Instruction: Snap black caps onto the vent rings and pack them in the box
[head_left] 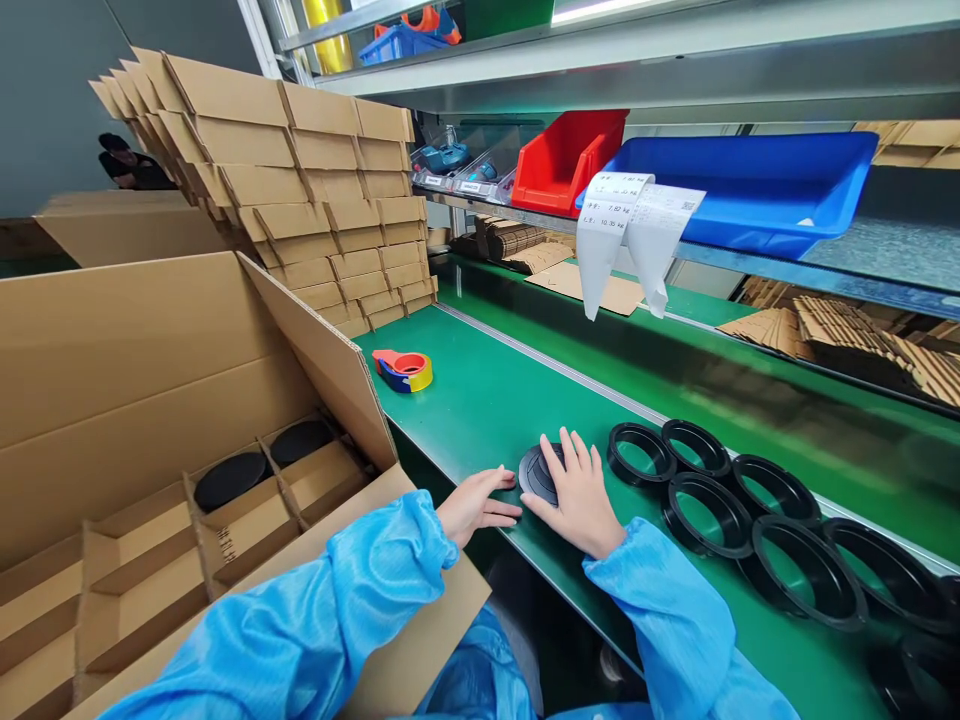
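Observation:
A round black disc part (535,472) lies on the green belt (480,400) near its front edge. My right hand (577,495) rests flat on top of the disc with fingers spread. My left hand (474,503) touches the disc's left edge with fingers stretched toward it. Several black plastic rings (701,480) lie in rows on the belt to the right of my hands. An open cardboard box (150,400) with cardboard dividers stands at the left; two black discs (229,480) sit in its far cells.
A red, blue and yellow tape dispenser (403,370) lies on the belt further back. Flat folded cartons (315,190) are stacked behind the box. A blue tray (750,185) with paper labels and a red bin (566,155) sit on the shelf above.

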